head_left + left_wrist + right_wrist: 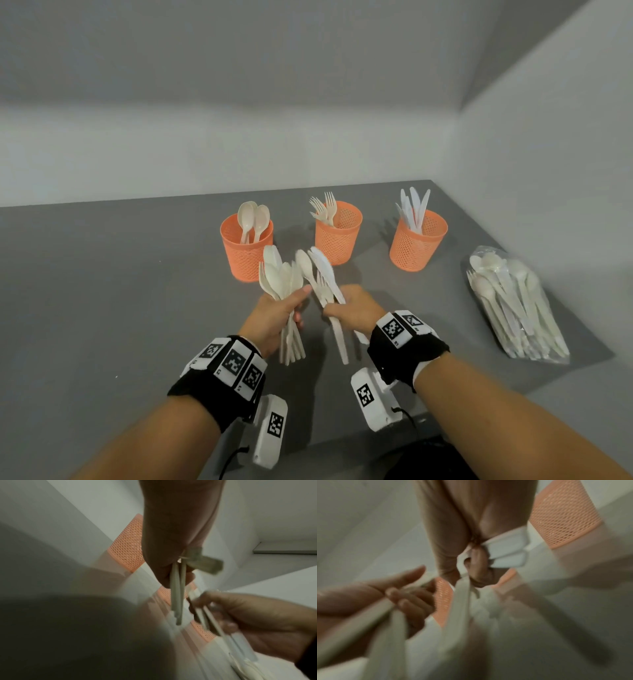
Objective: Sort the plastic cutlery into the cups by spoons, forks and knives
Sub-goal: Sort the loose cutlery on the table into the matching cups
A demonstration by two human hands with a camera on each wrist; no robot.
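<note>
**Both hands holding mixed cutlery, above the bench in front of the cups**

Left hand (274,317): fingers wrapped round a bunch of cutlery (279,277), heads fanned upward, handles sticking out below the palm. Mostly spoons as far as I can tell; exact mix not readable.

Right hand (354,308): fingers curled round a smaller bunch (320,270): a spoon and a knife are clear, what looks like a fork sits behind them. Handles point down toward the person.

The two hands are just beside each other, the bunches close but apart. Wrist views are blurred; they only confirm that both hands grip handles.

Three orange mesh cups in a row toward the bench's far edge:
- spoon cup (246,248), leftmost, a few spoons standing in it
- fork cup (337,236), middle, a few forks
- knife cup (416,245), rightmost, near the far right corner, several knives

The left-hand bunch overlaps the spoon cup in the head view; depth unclear.

Clear plastic bag (517,305) with more cutlery lies at the bench's right edge, well apart from the hands.

Grey bench (102,291); white walls along the far and right edges.
</note>
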